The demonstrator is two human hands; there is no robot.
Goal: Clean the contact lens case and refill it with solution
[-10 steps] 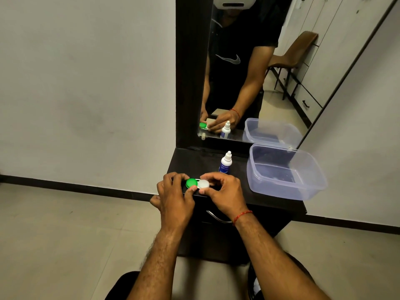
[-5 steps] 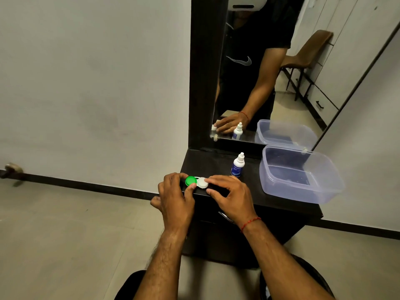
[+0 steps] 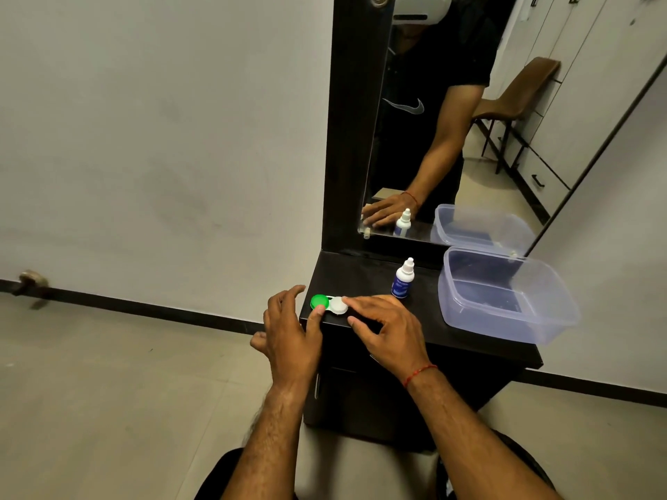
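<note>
The contact lens case (image 3: 329,304) is seen lying flat at the front left corner of the dark shelf (image 3: 361,276), close to its edge, with the green cap (image 3: 319,301) and the white cap (image 3: 338,305) both seated on it. The left hand (image 3: 290,337) is held with relaxed, spread fingers. Only its thumb tip is laid on the green cap, and most of the hand hangs past the shelf's side. Nothing is gripped by the loosely bent right hand (image 3: 389,330): its index fingertip is set against the white cap, while its thumb is rested on the shelf just beside the case.

The main risk is judged to be the case being pushed off the corner and dropped to the floor, since it is merely touched by 2 fingertips and not pinned. If 1 cap is twisted while the body is not clamped, the whole case is likely to be spun instead of opened. A loosened cap could also be rolled over the edge. The solution bottle (image 3: 402,279), stood upright near the right hand, could be toppled by a careless reach toward it or toward the clear plastic container (image 3: 480,319) at the right. Whether water is held in that container cannot be told.
</note>
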